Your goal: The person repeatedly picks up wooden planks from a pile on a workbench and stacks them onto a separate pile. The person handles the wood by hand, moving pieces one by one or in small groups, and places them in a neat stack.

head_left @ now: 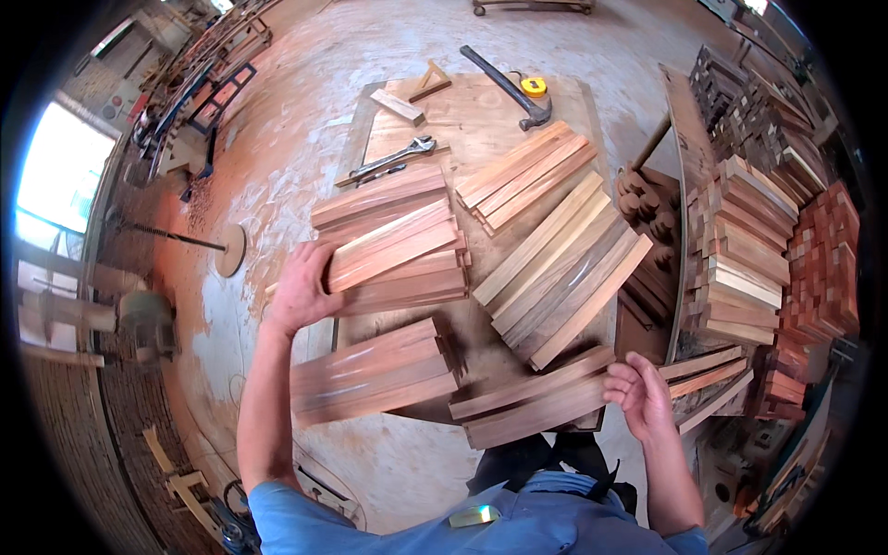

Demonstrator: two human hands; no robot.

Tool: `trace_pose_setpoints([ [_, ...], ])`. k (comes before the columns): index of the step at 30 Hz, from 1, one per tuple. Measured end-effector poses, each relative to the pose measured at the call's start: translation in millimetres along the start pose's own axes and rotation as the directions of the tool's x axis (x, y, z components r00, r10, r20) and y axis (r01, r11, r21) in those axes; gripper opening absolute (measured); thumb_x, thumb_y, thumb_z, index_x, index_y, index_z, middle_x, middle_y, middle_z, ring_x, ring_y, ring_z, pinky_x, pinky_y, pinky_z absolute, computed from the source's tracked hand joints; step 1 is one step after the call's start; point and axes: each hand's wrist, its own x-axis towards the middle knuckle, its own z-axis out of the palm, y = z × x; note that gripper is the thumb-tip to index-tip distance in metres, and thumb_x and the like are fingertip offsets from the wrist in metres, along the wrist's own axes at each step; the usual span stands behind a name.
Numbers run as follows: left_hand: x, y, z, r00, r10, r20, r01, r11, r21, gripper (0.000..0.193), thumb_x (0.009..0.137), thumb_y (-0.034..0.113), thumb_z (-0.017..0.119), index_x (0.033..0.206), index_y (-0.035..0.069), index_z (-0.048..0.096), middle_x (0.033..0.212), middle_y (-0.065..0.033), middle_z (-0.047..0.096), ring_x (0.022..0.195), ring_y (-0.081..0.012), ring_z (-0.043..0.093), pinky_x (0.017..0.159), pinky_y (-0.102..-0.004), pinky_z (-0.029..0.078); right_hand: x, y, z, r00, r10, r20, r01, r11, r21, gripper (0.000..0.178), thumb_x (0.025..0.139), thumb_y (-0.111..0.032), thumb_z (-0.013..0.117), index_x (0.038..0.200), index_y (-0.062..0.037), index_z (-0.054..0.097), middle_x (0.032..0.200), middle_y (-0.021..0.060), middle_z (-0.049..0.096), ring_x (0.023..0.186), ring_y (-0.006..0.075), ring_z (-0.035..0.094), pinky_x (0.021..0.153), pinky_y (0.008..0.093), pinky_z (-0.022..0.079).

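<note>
My left hand (303, 285) is closed round the left end of a light reddish wooden slat (393, 245). That slat lies aslant on top of a stack of brownish slats (407, 289). My right hand (640, 393) has its fingers curled in, with nothing visible in them. It is beside the right end of two darker slats (536, 398) at the table's near edge; whether it touches them I cannot tell. Below my left hand sits another group of slats (370, 370). To the right, a wide row of slats (564, 268) and a smaller pale bundle (527, 176) lie slanted.
At the worktable's (453, 111) far side are a hammer (509, 88), a yellow tape measure (533, 87), an adjustable wrench (393, 157), a wood block (398, 106) and a small wooden triangle (431, 81). Stacked wood pieces (740, 250) stand at the right. A round-based stand (231, 250) is on the left.
</note>
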Motion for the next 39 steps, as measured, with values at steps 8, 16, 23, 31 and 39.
trace_pose_setpoints([
  [8, 39, -46, 22, 0.973, -0.091, 0.211, 0.123, 0.981, -0.148, 0.066, 0.06, 0.018, 0.077, 0.121, 0.001, 0.056, 0.116, -0.0186, 0.061, 0.113, -0.0378, 0.055, 0.099, -0.0431, 0.044, -35, 27, -53, 0.949, 0.087, -0.303, -0.079, 0.996, 0.04, 0.031, 0.104, -0.032, 0.047, 0.116, -0.0047, 0.055, 0.095, 0.0162, 0.069, 0.077, 0.0265, 0.07, 0.067, 0.0387, 0.06],
  [16, 55, -51, 22, 0.957, -0.075, 0.28, 0.108, 0.989, -0.101, 0.061, 0.062, 0.013, 0.077, 0.119, 0.002, 0.058, 0.108, -0.0192, 0.064, 0.105, -0.0396, 0.058, 0.092, -0.0441, 0.047, -42, 50, -62, 0.899, 0.195, -0.393, -0.182, 0.981, 0.07, 0.032, 0.105, -0.036, 0.043, 0.113, -0.0081, 0.056, 0.092, 0.0143, 0.07, 0.075, 0.0278, 0.07, 0.064, 0.0404, 0.059],
  [23, 63, -44, 18, 0.95, -0.067, 0.306, 0.096, 0.992, -0.078, 0.057, 0.062, 0.009, 0.076, 0.116, 0.003, 0.059, 0.101, -0.0186, 0.064, 0.098, -0.0394, 0.06, 0.085, -0.0435, 0.05, -22, 45, -58, 0.874, 0.199, -0.442, -0.196, 0.979, 0.052, 0.03, 0.104, -0.033, 0.047, 0.114, -0.0052, 0.055, 0.092, 0.0161, 0.068, 0.073, 0.0272, 0.069, 0.063, 0.0394, 0.059],
  [31, 58, -53, 16, 0.945, -0.101, 0.31, 0.134, 0.987, -0.084, 0.057, 0.064, 0.01, 0.075, 0.119, 0.004, 0.058, 0.101, -0.0191, 0.064, 0.098, -0.0399, 0.06, 0.086, -0.0445, 0.05, -11, 39, -51, 0.874, 0.229, -0.429, -0.228, 0.972, 0.054, 0.03, 0.104, -0.033, 0.049, 0.114, -0.0057, 0.056, 0.091, 0.0148, 0.068, 0.073, 0.0262, 0.068, 0.064, 0.0384, 0.059],
  [39, 83, -30, 35, 0.891, -0.189, 0.413, 0.187, 0.981, 0.044, 0.052, 0.062, 0.005, 0.073, 0.112, 0.003, 0.058, 0.091, -0.0201, 0.061, 0.089, -0.0383, 0.06, 0.077, -0.0469, 0.049, 6, 28, -44, 0.84, 0.309, -0.445, -0.369, 0.928, -0.052, 0.031, 0.103, -0.032, 0.051, 0.118, -0.0046, 0.057, 0.101, 0.0137, 0.069, 0.084, 0.0229, 0.069, 0.074, 0.0369, 0.059],
])
